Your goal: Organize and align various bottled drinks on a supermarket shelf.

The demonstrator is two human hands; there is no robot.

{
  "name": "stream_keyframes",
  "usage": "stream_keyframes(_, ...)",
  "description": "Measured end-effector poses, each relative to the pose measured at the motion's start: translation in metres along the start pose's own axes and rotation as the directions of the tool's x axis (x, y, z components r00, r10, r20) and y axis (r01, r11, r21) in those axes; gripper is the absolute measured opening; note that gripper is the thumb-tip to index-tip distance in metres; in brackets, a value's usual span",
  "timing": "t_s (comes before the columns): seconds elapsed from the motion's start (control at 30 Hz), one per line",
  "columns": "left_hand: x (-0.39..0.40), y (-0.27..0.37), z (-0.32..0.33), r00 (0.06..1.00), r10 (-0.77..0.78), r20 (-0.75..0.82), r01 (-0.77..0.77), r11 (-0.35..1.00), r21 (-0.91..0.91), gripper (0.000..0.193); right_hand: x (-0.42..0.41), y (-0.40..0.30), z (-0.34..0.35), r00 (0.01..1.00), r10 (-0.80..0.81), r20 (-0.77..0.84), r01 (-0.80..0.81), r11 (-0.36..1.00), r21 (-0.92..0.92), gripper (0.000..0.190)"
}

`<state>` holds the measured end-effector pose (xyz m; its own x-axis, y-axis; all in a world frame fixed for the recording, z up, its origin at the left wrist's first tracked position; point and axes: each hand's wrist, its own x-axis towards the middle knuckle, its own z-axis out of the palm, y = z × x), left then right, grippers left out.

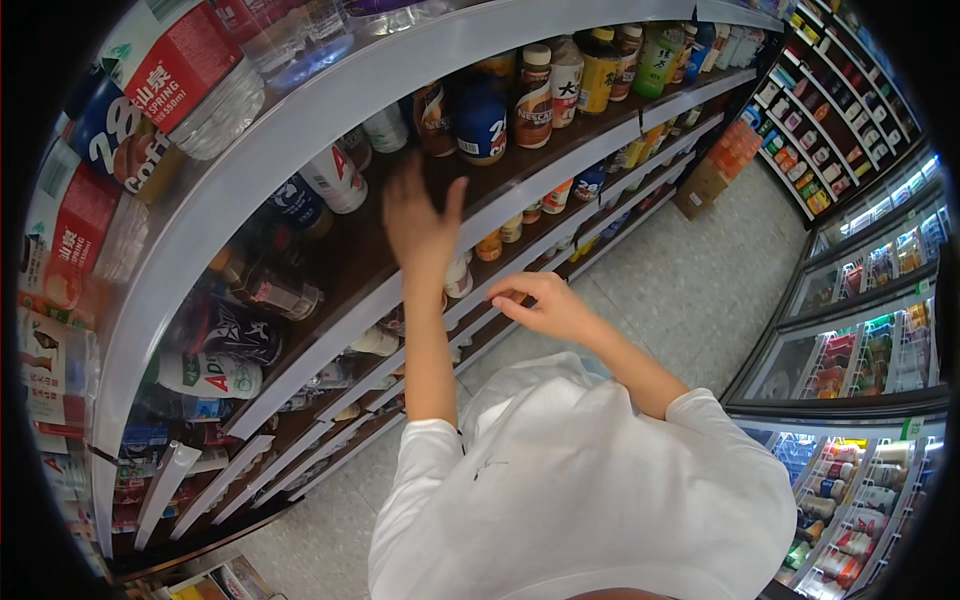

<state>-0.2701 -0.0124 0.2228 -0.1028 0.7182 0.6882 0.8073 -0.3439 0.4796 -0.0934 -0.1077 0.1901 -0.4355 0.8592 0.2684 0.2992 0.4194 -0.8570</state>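
Note:
My left hand reaches over a dark brown shelf board, blurred, thumb spread from the fingers, with nothing seen in it. Its fingertips are nearest to a brown Nescafé bottle and a blue bottle; I cannot tell whether they touch. On the other side of that hand stands a white bottle with a red letter. Lower down, in front of the shelf edge, hangs my right hand. Its fingers are loosely curled, a small gap shows beside the thumb, and nothing is visible in it.
A pale shelf edge curves above, bearing water bottles. More bottles line the lower tiers. Glass-door coolers stand across the tiled floor. Orange packs sit on a cardboard box at the aisle's far end.

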Motion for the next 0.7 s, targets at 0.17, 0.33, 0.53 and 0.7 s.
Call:
stream_keyframes(0.17,-0.041,-0.027,-0.071,0.902,-0.019,-0.432,0.093,0.984,0.15,0.041,0.0,0.0,0.005,0.999,0.024,0.022,-0.025,0.999,0.035,0.017)
stream_keyframes(0.33,-0.06,-0.04,-0.101,0.715,0.006,-0.699,0.312,0.892,0.327,0.056,0.008,-0.008,0.021,0.991,-0.002,0.136,-0.008,0.997,0.075,0.02)
stream_keyframes(0.53,-0.064,-0.067,-0.127,0.792,-0.341,-0.506,0.455,0.883,0.117,0.073,0.011,-0.01,0.044,0.961,-0.091,0.263,0.05,0.986,0.159,0.019)
stream_keyframes(0.7,-0.063,-0.058,-0.122,0.809,-0.478,-0.342,0.566,0.789,0.237,0.073,0.003,-0.012,0.039,0.961,-0.04,0.272,0.0,0.989,0.147,0.018)
